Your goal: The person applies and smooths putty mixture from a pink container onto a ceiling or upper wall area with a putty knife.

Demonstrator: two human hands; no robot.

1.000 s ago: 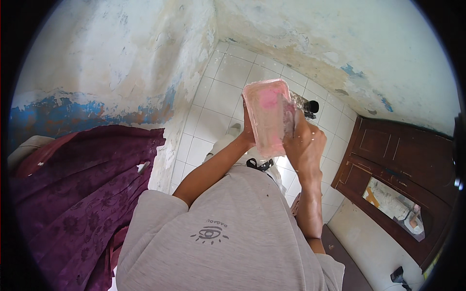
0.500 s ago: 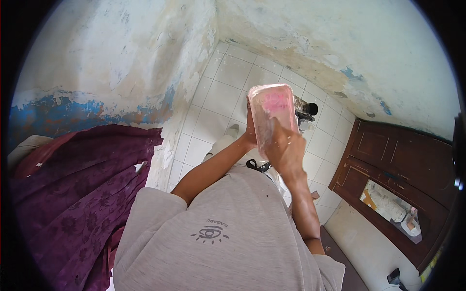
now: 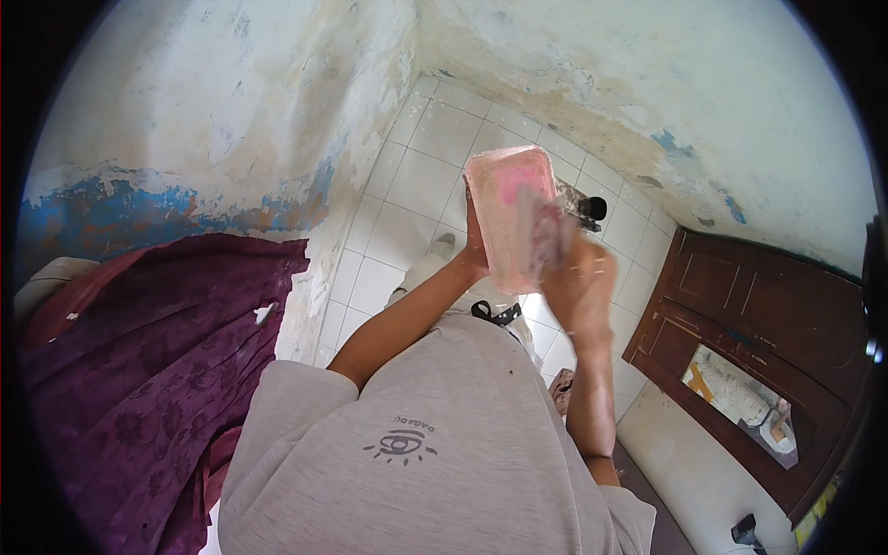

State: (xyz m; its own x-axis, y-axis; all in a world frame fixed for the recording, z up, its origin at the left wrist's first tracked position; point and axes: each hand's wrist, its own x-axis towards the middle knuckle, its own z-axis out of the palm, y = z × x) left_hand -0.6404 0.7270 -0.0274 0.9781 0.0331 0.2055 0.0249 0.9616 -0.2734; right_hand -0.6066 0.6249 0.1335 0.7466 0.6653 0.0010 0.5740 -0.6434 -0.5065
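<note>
A pink rectangular plastic tray (image 3: 504, 217), smeared with pale residue, is held up in front of my body. My left hand (image 3: 475, 242) supports it along the left side; most of its fingers are hidden behind the tray. Over the tray's right edge, my right hand (image 3: 585, 282) is closed around a flat, greyish scraper-like tool (image 3: 539, 227), blurred by motion. The blur hides whether the tool touches the tray.
White tiles (image 3: 427, 176) cover the floor below, with a dark cylindrical object (image 3: 590, 207) behind the tray. Peeling walls (image 3: 370, 120) meet ahead. A purple cloth (image 3: 139, 370) hangs at left; a brown wooden cabinet (image 3: 758, 314) with a mirror-like panel (image 3: 740, 402) stands at right.
My right hand and the tool have moved right, from over the tray's middle to its right edge. The tray has shifted slightly up and left with my left hand.
</note>
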